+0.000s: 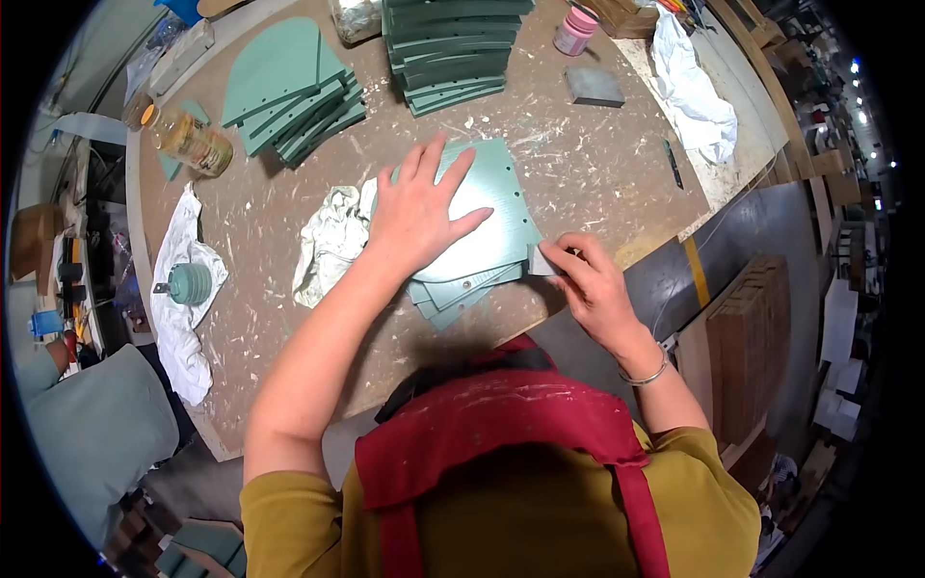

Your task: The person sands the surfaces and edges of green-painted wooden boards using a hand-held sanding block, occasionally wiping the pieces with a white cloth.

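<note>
My left hand (412, 214) lies flat with fingers spread on the top green panel (493, 178), which has a row of small holes along its right edge. More green panels (453, 306) are fanned out beneath it, near the table's front edge. At the panel's near right corner, my right hand (599, 294) pinches a small grey piece that looks like folded sandpaper (543, 262) against the edge. Left of the panels, a crumpled white cloth (328, 241) lies close to my left wrist.
Behind the panels stand a tall stack of green pieces (453, 58) and a fanned pile (289, 91). A glass jar (193, 144) and a green round object on a white cloth (183, 356) are at left. A pink jar (575, 31), grey block (595, 87) and black pen (673, 164) lie right.
</note>
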A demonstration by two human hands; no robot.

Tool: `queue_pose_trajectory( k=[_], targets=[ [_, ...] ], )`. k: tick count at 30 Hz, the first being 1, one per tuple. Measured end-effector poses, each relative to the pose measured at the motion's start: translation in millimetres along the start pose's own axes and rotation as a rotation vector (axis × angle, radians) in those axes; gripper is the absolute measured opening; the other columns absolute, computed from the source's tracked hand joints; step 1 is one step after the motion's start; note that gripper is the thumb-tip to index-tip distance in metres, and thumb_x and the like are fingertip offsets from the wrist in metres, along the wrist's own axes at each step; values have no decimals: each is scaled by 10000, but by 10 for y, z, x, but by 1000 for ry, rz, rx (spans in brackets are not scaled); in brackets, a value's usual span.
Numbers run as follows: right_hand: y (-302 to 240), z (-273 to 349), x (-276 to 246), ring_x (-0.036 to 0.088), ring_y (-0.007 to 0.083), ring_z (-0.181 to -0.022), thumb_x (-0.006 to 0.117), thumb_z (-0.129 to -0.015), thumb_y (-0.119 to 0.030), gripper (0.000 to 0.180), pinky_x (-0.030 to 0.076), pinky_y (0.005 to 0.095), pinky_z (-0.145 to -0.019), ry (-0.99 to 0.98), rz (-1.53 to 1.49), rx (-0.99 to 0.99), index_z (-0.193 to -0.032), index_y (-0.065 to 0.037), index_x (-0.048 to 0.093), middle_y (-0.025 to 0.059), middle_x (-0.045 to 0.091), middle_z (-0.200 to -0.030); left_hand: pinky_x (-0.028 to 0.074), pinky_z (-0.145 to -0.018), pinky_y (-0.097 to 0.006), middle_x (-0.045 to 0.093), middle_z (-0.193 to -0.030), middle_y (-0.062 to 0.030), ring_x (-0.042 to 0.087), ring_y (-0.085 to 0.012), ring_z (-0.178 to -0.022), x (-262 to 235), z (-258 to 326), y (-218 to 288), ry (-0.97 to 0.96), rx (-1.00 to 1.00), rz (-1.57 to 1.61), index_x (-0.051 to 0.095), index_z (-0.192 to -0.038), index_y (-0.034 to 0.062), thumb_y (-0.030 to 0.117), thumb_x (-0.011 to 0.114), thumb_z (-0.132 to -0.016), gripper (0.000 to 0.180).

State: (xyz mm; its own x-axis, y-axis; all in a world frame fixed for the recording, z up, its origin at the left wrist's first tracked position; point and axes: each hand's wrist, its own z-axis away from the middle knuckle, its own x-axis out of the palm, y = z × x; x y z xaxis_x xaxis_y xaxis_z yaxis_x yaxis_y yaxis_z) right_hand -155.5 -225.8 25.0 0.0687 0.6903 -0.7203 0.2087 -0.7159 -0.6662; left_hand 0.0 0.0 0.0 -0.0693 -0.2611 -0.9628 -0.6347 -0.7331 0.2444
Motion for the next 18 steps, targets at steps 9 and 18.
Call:
queue_pose_trajectory(
  k=[9,18],
  targets=[
    [135,122,-54,623,339,-990,701,-771,61,439,520,397,-823,-105,211,-187,-1198,-33,663,154,607,-1087,309,-1099,-575,363,-1571,-166,373,-334,-1411,-31,-42,-57,56,16,-11,485,-1475,173,586,613,-883,733],
    [-33,89,-118,622,341,-966,739,-781,25,438,513,403,-795,60,69,-29,-1207,-36,659,149,604,-1115,314,-1097,-586,357,-1577,-155,364,-333,-1423,24,-6,-34,59,9,-33,471,-1488,184,583,619,-880,741]
  ],
)
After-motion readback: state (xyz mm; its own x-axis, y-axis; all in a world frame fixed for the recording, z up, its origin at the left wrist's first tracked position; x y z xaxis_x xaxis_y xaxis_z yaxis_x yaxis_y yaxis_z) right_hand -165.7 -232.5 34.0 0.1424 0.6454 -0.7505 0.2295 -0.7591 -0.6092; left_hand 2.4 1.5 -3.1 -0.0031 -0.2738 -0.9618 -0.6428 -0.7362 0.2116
